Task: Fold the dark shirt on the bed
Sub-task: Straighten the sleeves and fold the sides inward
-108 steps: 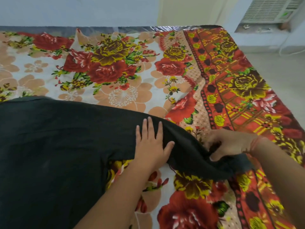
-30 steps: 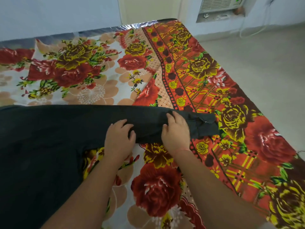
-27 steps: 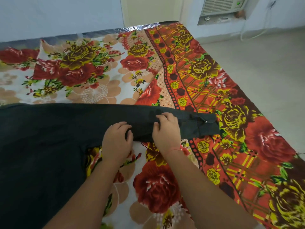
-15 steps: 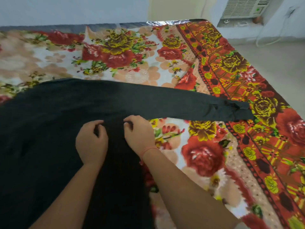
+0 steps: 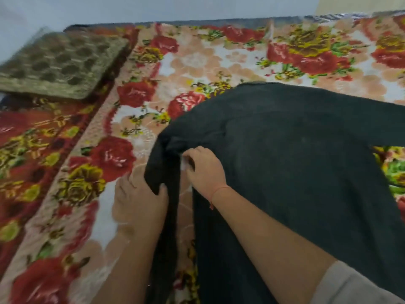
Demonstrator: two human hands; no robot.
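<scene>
The dark shirt (image 5: 295, 154) lies spread over the right half of the bed, its body running toward me. Its left sleeve (image 5: 163, 194) hangs down in a narrow strip at the shirt's left side. My left hand (image 5: 140, 200) grips this sleeve, thumb over the cloth's lower edge. My right hand (image 5: 203, 170) pinches the shirt near the shoulder seam, fingers curled into the fabric. A red thread sits on that wrist. The frame is blurred by motion.
The bed carries a floral sheet (image 5: 197, 69) in red, yellow and peach. A brown patterned cushion (image 5: 59, 64) lies at the far left corner against the pale wall (image 5: 153, 7). The shirt's right side runs out of view at the right edge.
My view swung left from the right sleeve to the left side of the shirt. Both hands left the right sleeve, crossed the body and now hold the left sleeve and shoulder.
</scene>
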